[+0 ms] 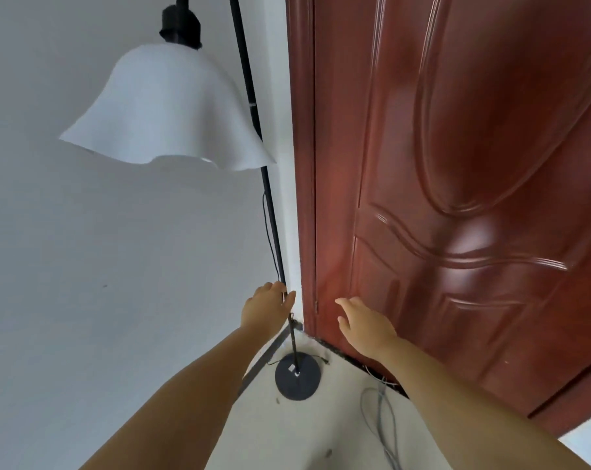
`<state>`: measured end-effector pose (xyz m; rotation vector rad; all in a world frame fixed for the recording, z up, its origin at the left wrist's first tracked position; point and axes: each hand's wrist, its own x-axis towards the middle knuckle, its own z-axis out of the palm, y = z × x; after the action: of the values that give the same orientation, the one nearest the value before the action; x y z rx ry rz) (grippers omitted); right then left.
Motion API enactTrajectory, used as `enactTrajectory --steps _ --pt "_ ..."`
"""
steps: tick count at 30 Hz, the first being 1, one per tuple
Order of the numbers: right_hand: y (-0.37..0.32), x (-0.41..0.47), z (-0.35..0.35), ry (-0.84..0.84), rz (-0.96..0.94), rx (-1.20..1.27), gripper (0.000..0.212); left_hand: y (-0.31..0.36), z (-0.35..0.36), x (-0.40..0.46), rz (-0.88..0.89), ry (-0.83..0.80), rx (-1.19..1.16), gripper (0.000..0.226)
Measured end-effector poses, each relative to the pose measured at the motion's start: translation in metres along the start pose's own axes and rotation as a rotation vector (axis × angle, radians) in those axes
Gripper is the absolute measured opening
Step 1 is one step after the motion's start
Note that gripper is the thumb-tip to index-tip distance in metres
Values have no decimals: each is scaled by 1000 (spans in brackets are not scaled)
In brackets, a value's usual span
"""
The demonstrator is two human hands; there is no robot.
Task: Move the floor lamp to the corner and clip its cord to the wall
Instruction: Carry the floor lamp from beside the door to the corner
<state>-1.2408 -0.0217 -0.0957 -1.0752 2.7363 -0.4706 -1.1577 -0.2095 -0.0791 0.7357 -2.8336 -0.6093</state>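
The floor lamp stands in the corner between the white wall and the red door. Its thin black pole (pixel 253 106) runs down to a round black base (pixel 297 376) on the floor. A white bell-shaped shade (pixel 165 106) hangs at the upper left. A thin black cord (pixel 268 232) runs down alongside the pole. My left hand (pixel 265 305) is wrapped around the lower pole. My right hand (pixel 362 322) hovers open just right of it, in front of the door, holding nothing.
A glossy red-brown door (pixel 457 198) fills the right side. White wall (pixel 83 249) lies to the left. Grey cables (pixel 380 412) lie loose on the pale floor right of the base. A dark skirting strip (pixel 270 351) runs along the wall's foot.
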Motion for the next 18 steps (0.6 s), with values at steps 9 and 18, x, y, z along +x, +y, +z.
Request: enactTrajectory --steps 9,18 --pt "56 159 37 -127 96 165 47 -21 37 160 -342 -97 -69 52" --pt "87 285 120 -439 0 144 49 -49 96 239 -593 32 -343 86"
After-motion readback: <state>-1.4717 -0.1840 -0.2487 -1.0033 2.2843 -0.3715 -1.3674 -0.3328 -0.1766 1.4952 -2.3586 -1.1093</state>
